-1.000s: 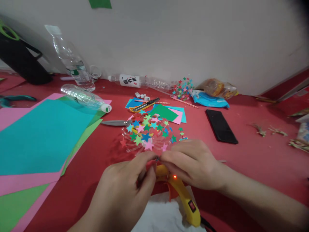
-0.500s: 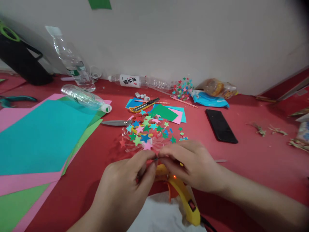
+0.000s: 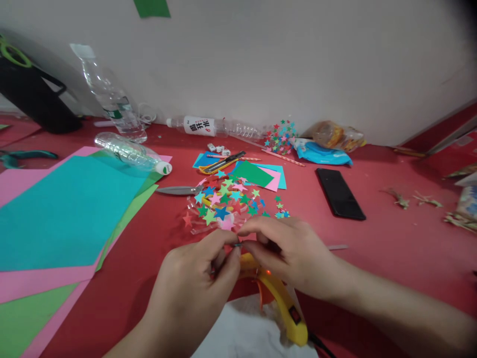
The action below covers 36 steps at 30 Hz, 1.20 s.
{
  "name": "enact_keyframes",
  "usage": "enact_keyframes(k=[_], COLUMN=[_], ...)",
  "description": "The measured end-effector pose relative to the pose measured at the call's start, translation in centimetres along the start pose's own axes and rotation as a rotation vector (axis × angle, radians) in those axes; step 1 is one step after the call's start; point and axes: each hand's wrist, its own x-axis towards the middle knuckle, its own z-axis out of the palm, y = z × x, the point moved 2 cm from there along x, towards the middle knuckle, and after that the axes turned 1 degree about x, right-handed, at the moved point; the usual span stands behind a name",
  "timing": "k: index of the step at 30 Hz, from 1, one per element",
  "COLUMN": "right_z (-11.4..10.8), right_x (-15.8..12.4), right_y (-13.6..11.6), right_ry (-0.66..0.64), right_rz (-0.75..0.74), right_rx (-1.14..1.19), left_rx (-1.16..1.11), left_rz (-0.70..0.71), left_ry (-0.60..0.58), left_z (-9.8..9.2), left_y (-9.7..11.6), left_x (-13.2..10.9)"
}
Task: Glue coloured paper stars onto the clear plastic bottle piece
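Note:
Between its thumb and index finger, my left hand pinches a small green piece, seen edge-on and too small to make out fully. My right hand is closed from the other side, thumb and index tips at the same piece. Just beyond my fingers lies a clear plastic form with curved strips, covered with colourful paper stars. Below my hands rests a yellow glue gun with its orange trigger and a lit red light, partly hidden by my right hand. Under it is a white sheet.
Large coloured paper sheets cover the left, with a plastic bottle on them. Scissors, a box cutter, small paper squares and a black phone lie around. More bottles and a star-covered piece sit by the wall.
My right hand has shifted slightly left, and its index finger has lifted a little, so more of the green piece shows. My left hand keeps its pinch.

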Motion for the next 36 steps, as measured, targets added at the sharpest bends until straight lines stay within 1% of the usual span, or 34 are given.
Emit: enact_keyframes(k=[3, 9, 16, 22, 29, 32, 36], right_z=[0.06, 0.12, 0.34, 0.29, 0.15, 0.1, 0.01], right_x=[0.02, -0.03, -0.15, -0.26, -0.17, -0.21, -0.23], right_y=[0.12, 0.27, 0.29, 0.14, 0.07, -0.04, -0.1], right_ry=[-0.018, -0.009, -0.028, 0.011, 0.006, 0.01, 0.038], right_rz=[0.006, 0.004, 0.022, -0.015, -0.025, -0.048, -0.08], right_rx=[-0.01, -0.014, -0.034, -0.072, -0.071, -0.079, -0.091], left_rx=[-0.016, -0.039, -0.061, -0.128, -0.183, -0.225, -0.302], left_rz=[-0.005, -0.085, -0.09, -0.123, -0.213, -0.228, -0.274], left_ry=[0.002, -0.038, -0.035, -0.032, -0.091, -0.083, -0.036], left_z=[-0.07, -0.14, -0.35, -0.27, -0.19, -0.36, -0.43], left_y=[0.06, 0.22, 0.3, 0.13, -0.08, -0.15, -0.25], left_x=[0.08, 0.25, 0.38, 0.3, 0.26, 0.29, 0.46])
